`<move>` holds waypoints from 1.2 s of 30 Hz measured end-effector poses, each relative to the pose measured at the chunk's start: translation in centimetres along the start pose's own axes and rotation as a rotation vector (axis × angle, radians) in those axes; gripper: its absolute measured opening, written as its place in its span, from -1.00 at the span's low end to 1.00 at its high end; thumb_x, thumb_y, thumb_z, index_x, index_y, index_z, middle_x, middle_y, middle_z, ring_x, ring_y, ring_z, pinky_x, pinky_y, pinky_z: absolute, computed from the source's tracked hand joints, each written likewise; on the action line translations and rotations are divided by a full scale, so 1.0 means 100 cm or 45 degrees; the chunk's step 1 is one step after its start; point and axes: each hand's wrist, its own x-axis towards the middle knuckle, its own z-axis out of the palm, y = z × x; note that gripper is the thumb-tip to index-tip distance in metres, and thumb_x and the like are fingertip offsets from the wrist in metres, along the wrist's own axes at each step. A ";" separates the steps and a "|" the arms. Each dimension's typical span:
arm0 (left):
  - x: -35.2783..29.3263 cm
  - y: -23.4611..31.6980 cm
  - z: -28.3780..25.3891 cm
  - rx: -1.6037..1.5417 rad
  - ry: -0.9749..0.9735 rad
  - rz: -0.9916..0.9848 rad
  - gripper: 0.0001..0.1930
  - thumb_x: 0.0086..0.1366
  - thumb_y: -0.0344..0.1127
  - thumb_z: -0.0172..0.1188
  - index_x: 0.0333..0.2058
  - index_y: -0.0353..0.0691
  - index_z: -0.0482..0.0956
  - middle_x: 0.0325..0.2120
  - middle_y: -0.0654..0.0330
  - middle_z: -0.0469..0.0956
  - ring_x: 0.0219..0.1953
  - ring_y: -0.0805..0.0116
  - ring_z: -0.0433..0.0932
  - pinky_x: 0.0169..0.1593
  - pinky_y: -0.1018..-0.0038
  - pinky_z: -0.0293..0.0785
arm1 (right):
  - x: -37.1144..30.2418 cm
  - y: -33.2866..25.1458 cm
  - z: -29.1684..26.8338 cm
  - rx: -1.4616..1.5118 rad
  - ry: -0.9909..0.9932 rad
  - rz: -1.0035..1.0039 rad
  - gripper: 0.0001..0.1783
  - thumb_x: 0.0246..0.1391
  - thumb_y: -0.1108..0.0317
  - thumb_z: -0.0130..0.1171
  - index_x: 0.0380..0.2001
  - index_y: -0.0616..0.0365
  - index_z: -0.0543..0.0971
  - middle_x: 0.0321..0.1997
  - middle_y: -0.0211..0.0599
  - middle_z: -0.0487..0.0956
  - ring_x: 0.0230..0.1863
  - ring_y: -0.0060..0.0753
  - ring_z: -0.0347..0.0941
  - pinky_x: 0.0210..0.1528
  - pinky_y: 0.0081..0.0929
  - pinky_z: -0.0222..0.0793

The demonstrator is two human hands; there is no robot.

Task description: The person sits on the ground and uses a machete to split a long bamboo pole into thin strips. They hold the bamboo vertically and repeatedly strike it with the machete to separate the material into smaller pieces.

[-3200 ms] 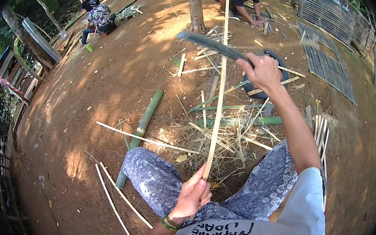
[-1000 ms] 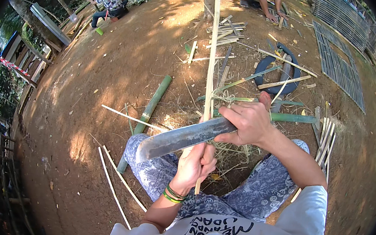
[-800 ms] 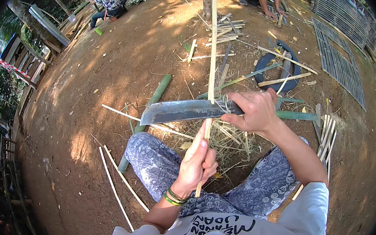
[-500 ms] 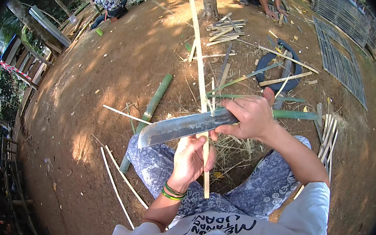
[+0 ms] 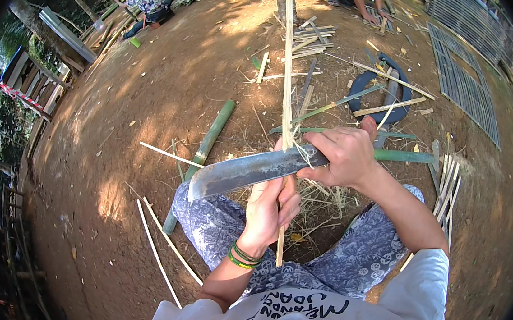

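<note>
My right hand (image 5: 345, 157) grips a machete (image 5: 236, 171) close to the base of its wide, dark blade. A green length sticks out past that hand to the right; whether it is the handle I cannot tell. The blade lies across a long, pale bamboo strip (image 5: 288, 69), and thin shavings (image 5: 302, 152) curl up where they meet. Below the blade, my left hand (image 5: 266, 214) is closed around the strip, with its lower end showing beneath the fingers. Part of the left hand's fingers is hidden behind the blade.
A green bamboo pole (image 5: 214, 132) lies left of my legs, with thin strips (image 5: 159, 256) nearby. More strips (image 5: 450, 193) lie at right. Ahead are split pieces (image 5: 306, 40), a dark ring-shaped tyre (image 5: 359, 86) and a tree trunk (image 5: 285, 4). Two other people work farther off.
The strip's far end has swung right and stands straighter. My left hand has wrapped more tightly round it and shifted slightly. More shavings curl at the blade; the machete has barely moved.
</note>
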 end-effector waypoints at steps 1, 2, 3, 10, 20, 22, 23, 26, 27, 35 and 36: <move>-0.004 -0.003 -0.002 -0.016 -0.001 -0.031 -0.48 0.59 -0.18 -0.27 0.46 0.13 -0.06 -0.63 0.42 0.13 -0.79 0.65 0.05 -0.75 0.69 0.01 | 0.001 0.002 -0.002 -0.004 0.001 0.031 -0.28 -0.03 -0.41 0.22 -0.33 0.14 0.60 -0.61 -0.24 0.56 -0.55 -0.14 0.59 -0.51 -0.28 0.49; -0.007 -0.005 -0.002 -0.038 -0.001 -0.064 -0.48 0.59 -0.18 -0.27 0.45 0.13 -0.05 -0.64 0.42 0.13 -0.79 0.65 0.04 -0.74 0.69 0.00 | 0.001 0.002 -0.004 -0.009 -0.003 0.063 -0.28 -0.03 -0.41 0.21 -0.34 0.13 0.59 -0.61 -0.24 0.55 -0.55 -0.14 0.59 -0.51 -0.28 0.48; -0.007 -0.004 0.000 -0.042 -0.030 -0.048 -0.51 0.59 -0.16 -0.27 0.43 0.13 0.02 -0.64 0.43 0.12 -0.79 0.65 0.02 -0.73 0.70 -0.01 | 0.000 0.002 -0.005 -0.014 -0.007 0.095 -0.28 -0.03 -0.41 0.21 -0.34 0.13 0.59 -0.62 -0.24 0.55 -0.55 -0.13 0.59 -0.52 -0.27 0.47; -0.006 -0.001 0.003 0.050 -0.009 0.001 -0.55 0.59 -0.15 -0.26 0.40 0.10 0.10 -0.64 0.44 0.13 -0.79 0.67 0.01 -0.73 0.69 -0.03 | -0.001 0.007 0.001 0.018 -0.014 -0.008 -0.28 -0.04 -0.43 0.20 -0.39 0.12 0.57 -0.61 -0.24 0.55 -0.55 -0.14 0.59 -0.51 -0.26 0.48; -0.045 -0.019 -0.012 0.049 -0.126 -0.086 -0.43 0.58 -0.18 -0.23 0.48 0.10 -0.12 -0.63 0.39 0.12 -0.75 0.63 0.01 -0.70 0.67 0.01 | 0.005 0.042 -0.016 -0.159 0.045 0.300 -0.36 0.05 -0.40 0.14 -0.44 0.03 0.60 -0.65 -0.27 0.55 -0.58 -0.12 0.58 -0.55 -0.18 0.43; -0.054 -0.024 -0.013 0.004 -0.164 -0.115 -0.44 0.58 -0.19 -0.23 0.47 0.10 -0.09 -0.63 0.38 0.12 -0.76 0.62 0.01 -0.70 0.66 0.01 | 0.000 0.058 -0.024 -0.210 0.039 0.370 -0.38 0.08 -0.38 0.13 -0.46 0.01 0.59 -0.65 -0.28 0.55 -0.59 -0.11 0.57 -0.57 -0.16 0.40; -0.053 -0.026 -0.018 -0.014 -0.135 -0.118 -0.45 0.58 -0.19 -0.23 0.47 0.11 -0.08 -0.63 0.38 0.13 -0.77 0.62 0.01 -0.71 0.66 0.01 | 0.000 0.061 -0.027 -0.235 0.031 0.400 -0.39 0.10 -0.37 0.12 -0.46 0.00 0.59 -0.65 -0.28 0.55 -0.60 -0.11 0.57 -0.58 -0.15 0.38; -0.039 -0.022 -0.024 -0.132 -0.182 -0.076 -0.50 0.54 -0.23 -0.20 0.40 0.07 0.05 -0.60 0.33 0.21 -0.79 0.62 0.10 -0.74 0.66 0.06 | 0.000 0.046 -0.021 -0.080 0.037 0.392 -0.39 0.09 -0.36 0.13 -0.49 0.02 0.58 -0.66 -0.27 0.54 -0.60 -0.10 0.56 -0.59 -0.16 0.37; -0.031 -0.019 -0.020 -0.119 -0.149 -0.032 -0.51 0.52 -0.25 -0.19 0.38 0.06 0.07 -0.56 0.32 0.25 -0.79 0.61 0.12 -0.75 0.67 0.08 | 0.000 0.041 -0.017 -0.030 0.056 0.311 -0.39 0.05 -0.36 0.18 -0.50 0.04 0.57 -0.67 -0.26 0.53 -0.61 -0.10 0.55 -0.59 -0.16 0.38; 0.008 0.004 -0.001 -0.285 -0.142 -0.009 -0.39 0.50 -0.20 -0.06 0.44 0.14 -0.02 -0.62 0.39 0.23 -0.79 0.67 0.16 -0.78 0.70 0.12 | -0.008 -0.008 0.005 0.193 -0.039 0.065 -0.37 -0.02 -0.33 0.27 -0.52 0.10 0.57 -0.68 -0.25 0.52 -0.64 -0.13 0.54 -0.59 -0.24 0.39; 0.009 0.004 0.001 -0.280 -0.150 -0.014 -0.38 0.50 -0.19 -0.06 0.46 0.16 -0.05 -0.66 0.41 0.20 -0.79 0.67 0.15 -0.78 0.70 0.12 | -0.008 -0.009 0.004 0.224 -0.052 0.088 -0.38 -0.03 -0.33 0.28 -0.52 0.10 0.57 -0.68 -0.24 0.53 -0.64 -0.14 0.54 -0.59 -0.24 0.39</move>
